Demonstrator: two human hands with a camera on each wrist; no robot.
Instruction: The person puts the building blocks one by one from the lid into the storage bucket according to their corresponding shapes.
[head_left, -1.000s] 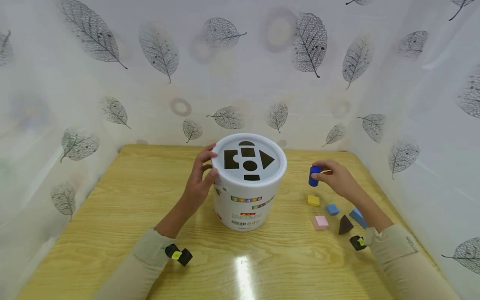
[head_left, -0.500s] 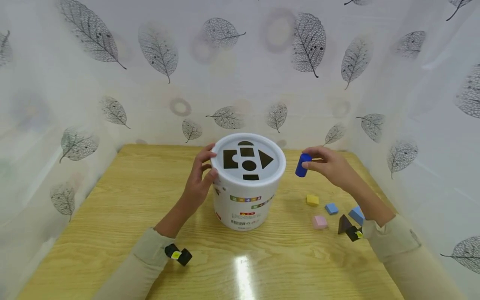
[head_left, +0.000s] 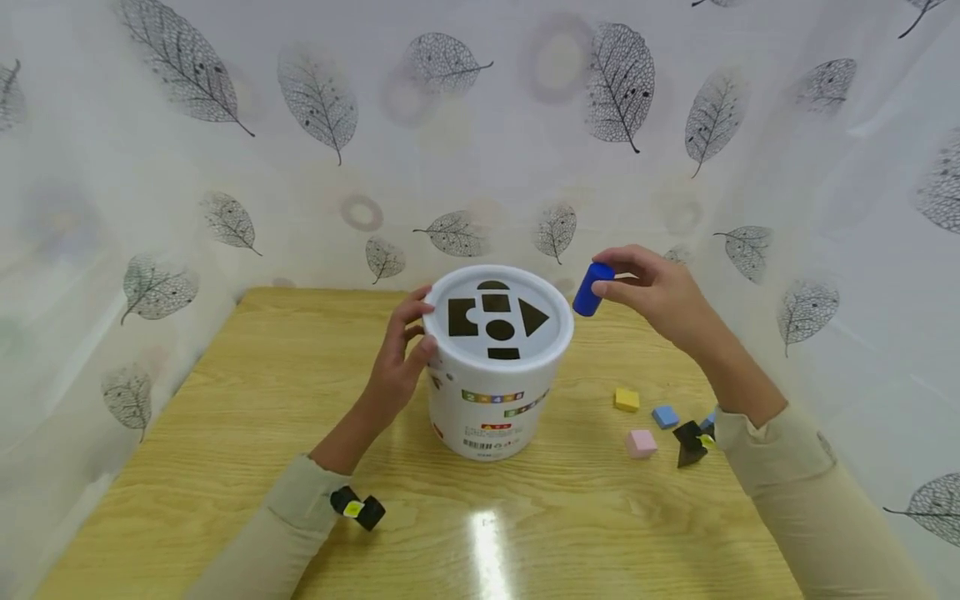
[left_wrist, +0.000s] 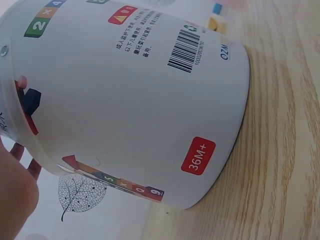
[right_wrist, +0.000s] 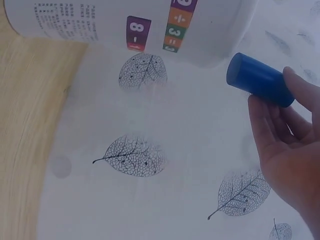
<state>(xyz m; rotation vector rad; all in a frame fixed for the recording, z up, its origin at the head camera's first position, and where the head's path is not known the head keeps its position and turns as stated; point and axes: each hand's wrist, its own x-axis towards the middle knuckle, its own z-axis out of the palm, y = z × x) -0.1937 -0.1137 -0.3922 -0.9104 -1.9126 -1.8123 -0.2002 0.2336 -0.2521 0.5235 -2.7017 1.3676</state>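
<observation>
A white bucket [head_left: 487, 408] stands upright on the table, its lid [head_left: 543, 354] cut with dark holes: a circle, a triangle, rectangles and other shapes. My left hand [head_left: 397, 358] holds the bucket at the left of its rim, thumb in front and fingers farther back; in the left wrist view only part of that hand [left_wrist: 15, 192] shows. Between thumb and fingertips my right hand [head_left: 660, 292] pinches a blue cylinder block [head_left: 593, 290], tilted and raised just right of the lid. The right wrist view has the blue cylinder block [right_wrist: 261, 80] apart from the bucket wall [right_wrist: 210, 40].
On the table right of the bucket lie a yellow block [head_left: 627, 400], a pink block [head_left: 641, 444], a small blue block [head_left: 664, 417] and a dark triangular block [head_left: 690, 454]. Another blue block is partly hidden by the right wrist. A leaf-print curtain [head_left: 300, 208] surrounds the table.
My right hand has lifted the blue cylinder block up and leftward, from above the loose blocks to beside the lid, and the block now tilts. The left hand and bucket stay put.
</observation>
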